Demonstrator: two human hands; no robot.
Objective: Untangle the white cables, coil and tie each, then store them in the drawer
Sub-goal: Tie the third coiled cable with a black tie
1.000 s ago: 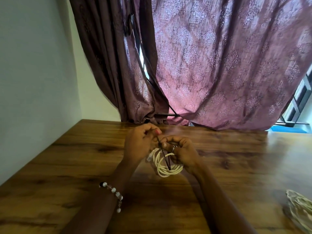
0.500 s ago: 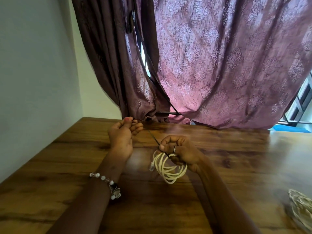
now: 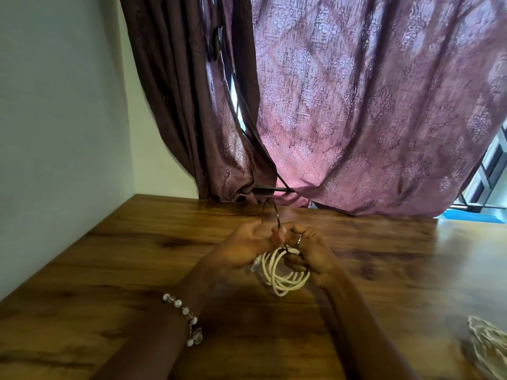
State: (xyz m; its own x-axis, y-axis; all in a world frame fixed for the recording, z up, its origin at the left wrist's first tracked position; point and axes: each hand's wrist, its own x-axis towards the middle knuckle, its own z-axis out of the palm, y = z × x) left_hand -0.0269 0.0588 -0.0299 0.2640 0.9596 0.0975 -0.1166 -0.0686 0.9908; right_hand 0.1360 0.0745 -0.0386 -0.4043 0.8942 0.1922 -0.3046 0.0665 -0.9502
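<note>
Above the wooden surface: white cable coil, tying step.
Right hand gripped the coil; left hand fingers pinched a dark tie. Next: cinch it, then stow.

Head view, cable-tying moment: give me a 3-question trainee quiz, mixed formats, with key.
1. True or false: the coiled white cable lies flat on the wooden table, untouched.
2. Multiple choice: the thin dark tie sticks up from A) between the two hands, B) the curtain, C) the second cable bundle.
3. Fill in: the beaded bracelet is on the ___ wrist.

Key: 1 false, the right hand grips the coil while the left hand pinches the tie; 2 A; 3 left.
</note>
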